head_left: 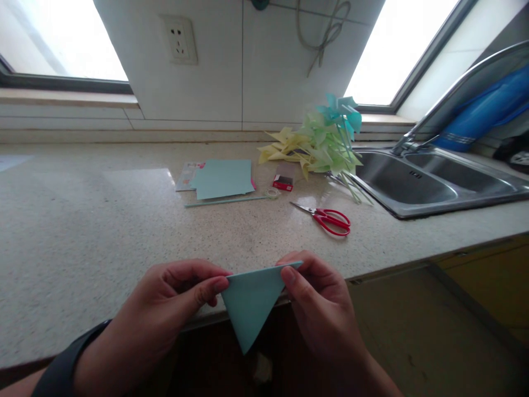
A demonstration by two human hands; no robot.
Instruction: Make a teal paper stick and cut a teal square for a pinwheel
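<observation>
The paper (252, 303) I hold looks matt and smooth. The counter (103, 237) looks like stone, glossy where light falls; the sink (413, 210) is satiny metal, the tap (407, 144) shinier. The scissors (317, 213) pair metal blades (305, 208) with smooth, plastic-looking handles (331, 221).

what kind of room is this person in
Most likely a kitchen: there's a double-basin steel sink with a tall curved faucet set into a long speckled countertop, below a wall outlet.
</observation>
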